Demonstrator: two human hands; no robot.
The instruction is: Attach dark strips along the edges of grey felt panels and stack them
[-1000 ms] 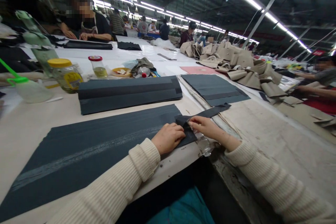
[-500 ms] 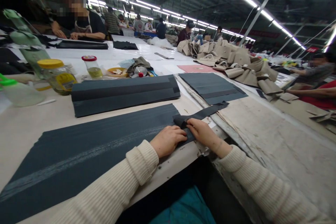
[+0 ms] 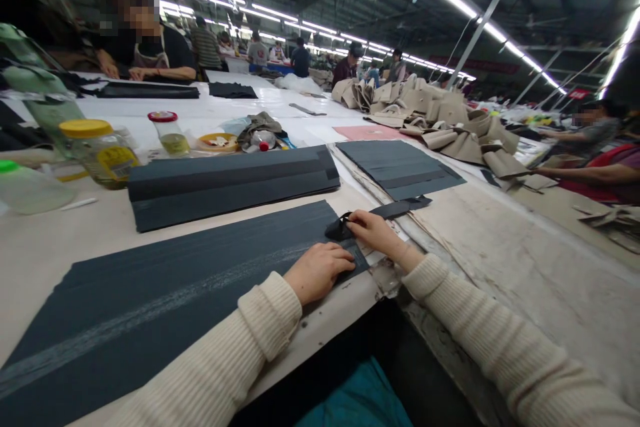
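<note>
A long dark blue-grey fabric panel (image 3: pixel 165 287), with a pale whitish streak along it, lies flat on the table before me. My left hand (image 3: pixel 318 271) rests on the panel's right end, fingers stretched forward and pressing on it. Just beyond it, my right hand (image 3: pixel 376 233) pinches a black fabric strip (image 3: pixel 403 206) near its left end. A folded loop of the strip stands up over the panel's edge, and its other end trails away to the right. Part of the gripped strip is hidden by my fingers.
Behind lie a folded dark panel stack (image 3: pixel 235 183) and another dark panel (image 3: pixel 400 167). Jars (image 3: pixel 100 150), a squeeze bottle (image 3: pixel 35 190) and a yellow dish (image 3: pixel 219 141) stand left. Beige pieces (image 3: pixel 430 110) are heaped at right. A co-worker (image 3: pixel 150 47) works across the table.
My right hand has lifted the end of the black strip and moved slightly up and away from my left hand. The left hand stays on the panel. The view has shifted a little.
</note>
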